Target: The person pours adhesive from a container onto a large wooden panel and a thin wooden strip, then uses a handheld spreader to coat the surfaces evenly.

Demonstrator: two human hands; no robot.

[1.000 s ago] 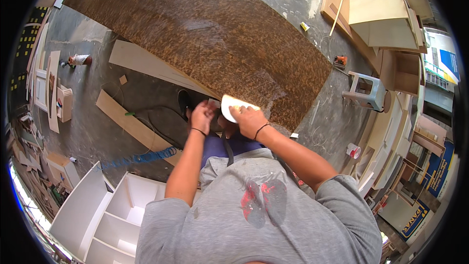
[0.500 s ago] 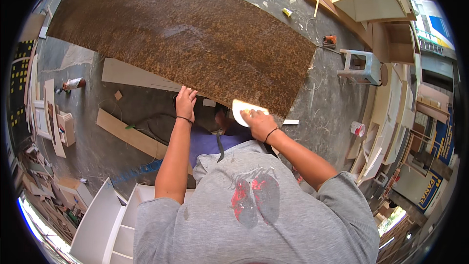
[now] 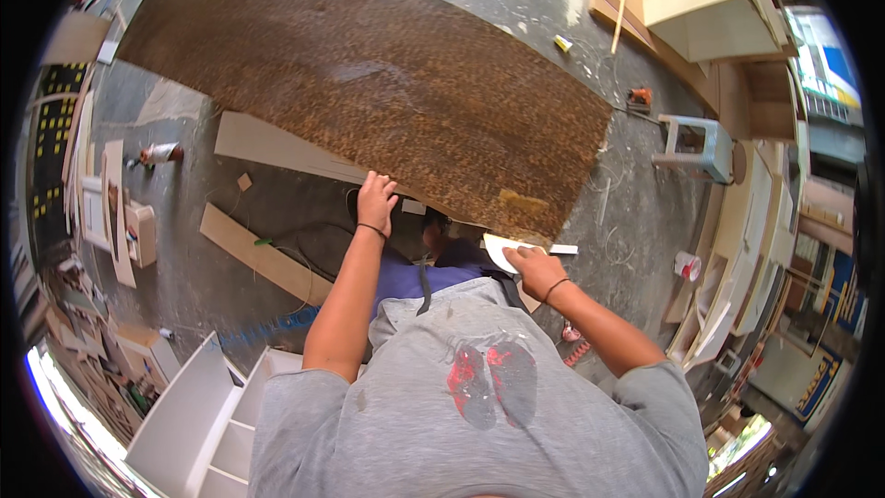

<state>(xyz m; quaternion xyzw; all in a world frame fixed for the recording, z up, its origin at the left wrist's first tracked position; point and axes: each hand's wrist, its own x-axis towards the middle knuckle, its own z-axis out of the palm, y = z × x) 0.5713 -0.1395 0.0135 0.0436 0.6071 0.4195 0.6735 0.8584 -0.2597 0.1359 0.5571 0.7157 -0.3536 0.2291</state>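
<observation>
A large brown speckled board lies flat in front of me, wet and glossy in places. My left hand rests with fingers spread on its near edge. My right hand grips a flat white spreader just below the board's near right corner, beside a yellowish smear of glue. My grey shirt fills the lower part of the view.
A pale plank and a wooden strip lie on the grey floor under the board's left edge. A white shelf unit sits lower left. A small stool and stacked cabinet parts stand at right.
My left hand has moved apart from the right and now lies on the board's near edge. My right hand with the spreader has shifted right, toward the near corner.
</observation>
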